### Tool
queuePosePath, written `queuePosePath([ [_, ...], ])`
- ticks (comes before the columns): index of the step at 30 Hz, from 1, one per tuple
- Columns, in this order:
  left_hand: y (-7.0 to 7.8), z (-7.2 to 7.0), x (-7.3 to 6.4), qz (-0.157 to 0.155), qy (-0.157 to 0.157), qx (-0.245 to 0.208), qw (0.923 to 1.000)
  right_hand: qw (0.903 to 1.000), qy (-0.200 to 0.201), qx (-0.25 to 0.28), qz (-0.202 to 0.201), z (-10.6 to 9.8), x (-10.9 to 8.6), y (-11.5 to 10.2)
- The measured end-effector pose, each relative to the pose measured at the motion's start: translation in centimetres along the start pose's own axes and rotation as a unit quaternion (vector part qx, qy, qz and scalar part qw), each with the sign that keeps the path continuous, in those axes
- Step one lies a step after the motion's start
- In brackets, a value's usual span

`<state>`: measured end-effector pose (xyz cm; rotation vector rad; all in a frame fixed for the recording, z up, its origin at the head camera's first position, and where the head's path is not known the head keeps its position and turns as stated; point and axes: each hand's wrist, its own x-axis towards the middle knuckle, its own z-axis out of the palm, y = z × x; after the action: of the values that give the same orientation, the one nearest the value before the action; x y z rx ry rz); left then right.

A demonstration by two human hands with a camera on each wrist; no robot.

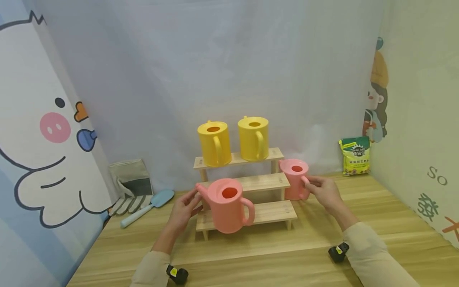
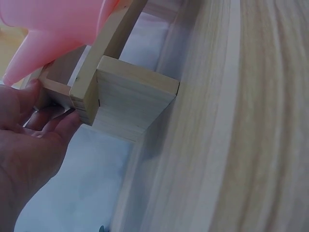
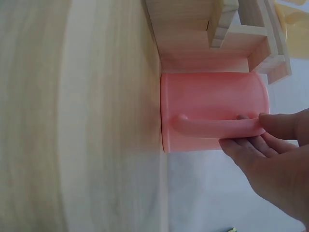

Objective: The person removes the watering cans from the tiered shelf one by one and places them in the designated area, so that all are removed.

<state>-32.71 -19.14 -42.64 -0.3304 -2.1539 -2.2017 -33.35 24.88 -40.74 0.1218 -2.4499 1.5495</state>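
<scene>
Beside right edge of pale wooden three-tier stand [image 1: 270, 210], round pink plastic watering can [image 1: 293, 187] upright on tabletop [image 1: 272, 255]; right hand [image 1: 324, 192] pinches its handle. Left hand [image 1: 182, 207], half curled, appears to grip stand's left end. Step likely positioning can; next calls for steady stand.

We have our left hand [image 2: 31, 147] at the end of the stand [image 2: 128, 89], pinching the wood between thumb and fingers. A leg of the stand rests on the table [image 2: 256, 125]. Over the stand, on the side away from the table, we see part of a pink can [image 2: 53, 19], its spout [image 2: 38, 53] pointing out past the stand's end. A pale backdrop [image 2: 87, 174] shows beyond the stand.
</scene>
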Motion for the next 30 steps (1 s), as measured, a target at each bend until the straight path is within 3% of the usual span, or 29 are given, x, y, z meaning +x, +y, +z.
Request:
queuePosePath([
  [14,-0.2,0.0,0.1,-0.001,0.001,0.003,1.0000,0.9955,-0.031,-0.085,-0.027,-0.1,0.7,-0.5],
  [30,0.2,0.0,0.0,0.002,-0.003,0.014,0.9999,0.9907,-0.038,-0.119,-0.054,0.0,1.4,-0.6],
])
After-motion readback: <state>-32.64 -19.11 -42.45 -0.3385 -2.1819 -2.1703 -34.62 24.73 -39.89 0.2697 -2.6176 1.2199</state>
